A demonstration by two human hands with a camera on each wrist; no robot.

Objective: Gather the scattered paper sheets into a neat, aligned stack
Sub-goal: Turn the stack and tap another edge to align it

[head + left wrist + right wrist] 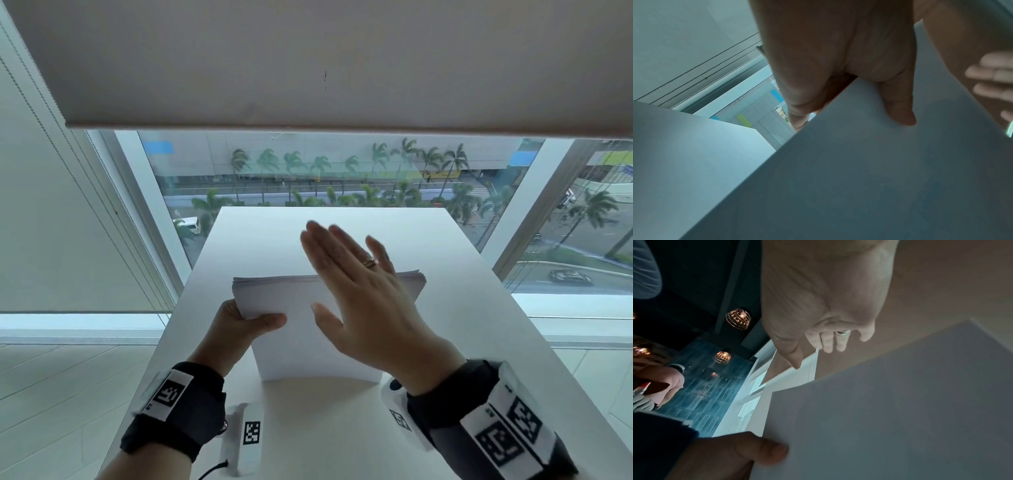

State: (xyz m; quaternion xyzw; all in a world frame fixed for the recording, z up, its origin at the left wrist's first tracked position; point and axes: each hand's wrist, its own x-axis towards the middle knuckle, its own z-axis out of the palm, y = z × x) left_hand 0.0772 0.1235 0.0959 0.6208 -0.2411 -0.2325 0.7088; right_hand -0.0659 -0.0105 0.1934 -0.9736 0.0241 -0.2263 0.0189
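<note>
Here the left hand (239, 322) pinches the paper stack (308, 329) upright on the white table (479, 342), while the right hand (363, 294), fingers straight, hovers over its top edge. A loose pinch could let sheets fan or slide askew.

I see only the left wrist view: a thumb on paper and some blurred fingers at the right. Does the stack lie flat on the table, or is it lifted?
Observer: In the head view the stack is tilted up, with its lower edge down at the table. The left hand grips its left side.
Operator: And the blurred fingers, what do they do?
Observer: They belong to the right hand, which is flat with straight fingers over the stack's top edge. I cannot tell if it touches.
Operator: Are the sheets aligned already?
Observer: Nearly. At the top right corner the edges look slightly stepped.
</note>
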